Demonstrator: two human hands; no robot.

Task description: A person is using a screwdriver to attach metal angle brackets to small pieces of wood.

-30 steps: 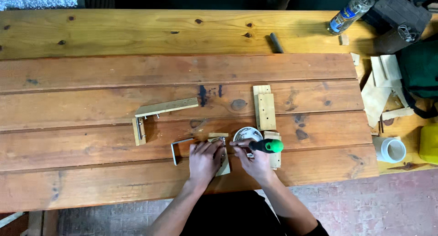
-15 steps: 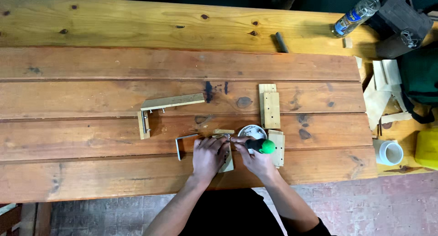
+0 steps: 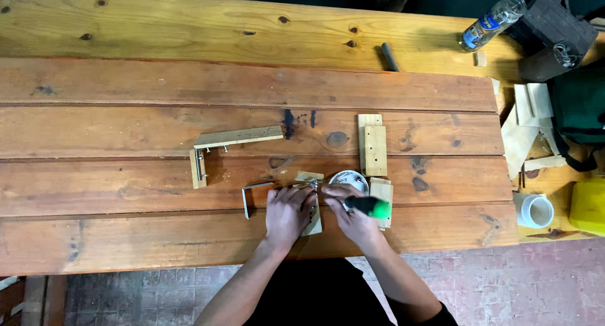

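Left hand pressed flat on a small wood block near the surface's front edge, right hand grip clamped on a green-handled screwdriver, bent metal bracket just left.

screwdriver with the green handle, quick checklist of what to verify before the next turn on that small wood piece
1. Right hand grips the screwdriver by its green and black handle: ok.
2. Left hand presses down on the small wood piece: ok.
3. Screwdriver tip seated in a screw head: cannot tell, the fingers hide it.
4. White round dish sits just behind the hands, within reach: ok.
5. Bent metal rod lies close beside the left hand, might get bumped: not ok.
6. Wood piece lies fully on the table, away from the near edge: ok.
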